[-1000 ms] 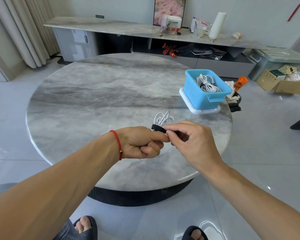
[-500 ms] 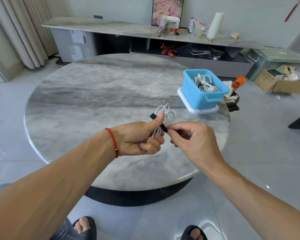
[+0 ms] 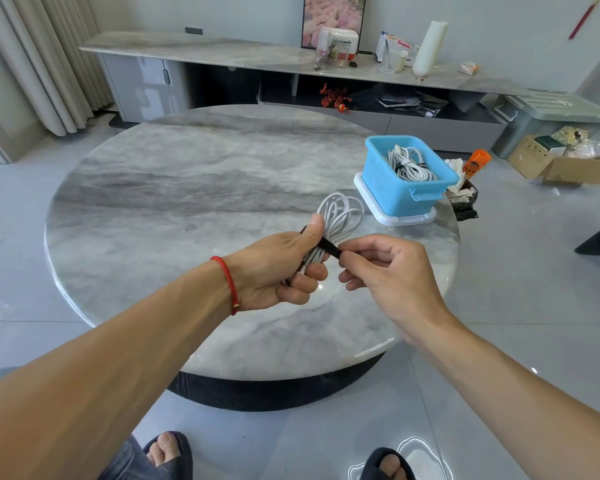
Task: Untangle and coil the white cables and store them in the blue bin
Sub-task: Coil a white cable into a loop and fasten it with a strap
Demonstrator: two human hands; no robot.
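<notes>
**Currently: coiled cable held over table, strap pinched**

Leftmost, the left hand (image 3: 274, 271), with a red string bracelet (image 3: 227, 284) at the wrist, grips the coiled white cable (image 3: 340, 214). Fingers are curled round the gathered strands; the thumb points upward along the bundle. The cable's loops fan out above the fist.

A black strap (image 3: 328, 245) runs across the bundle from the left thumb toward the right. The right hand (image 3: 388, 268) pinches the strap's free end between thumb and forefinger; the remaining fingers are curled.

Both hands are above the near part of the round marble table (image 3: 187, 188).

Farther right, the blue bin (image 3: 395, 188) stands on a white lid (image 3: 395, 218) near the table's right edge. A tied bundle of white cables (image 3: 409, 164) lies inside the bin.
</notes>
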